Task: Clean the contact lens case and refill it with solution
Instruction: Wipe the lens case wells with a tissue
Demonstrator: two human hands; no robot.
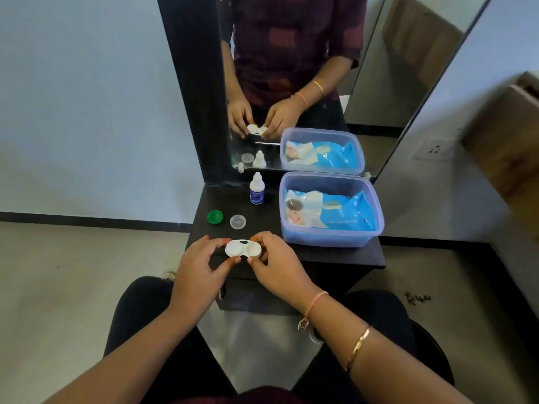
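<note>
A white contact lens case (243,248), shaped like two joined round cups, is held in the air just above the near edge of a small black table (335,255). The person's left hand (198,268) pinches the case's left end, thumb at the near rim and fingers curled over the far side. The right hand (275,262) pinches the right end the same way, thumb tip against the near rim. Both cups of the case appear uncapped, though their insides are too small to make out. On the table beyond the case lie two loose caps, well apart from it: a green cap (215,217) to the left and a clear cap (237,221) beside it. Further back stands a small upright solution bottle (257,189) with a white top and a blue label. To the right sits a translucent purple plastic tub (331,239) holding a blue packet of wipes (329,212). A mirror (291,83) in a black frame stands at the back of the table and reflects the hands, the case, the bottle and the tub. The right wrist wears a thread band (313,306) and a gold bangle (358,346).
</note>
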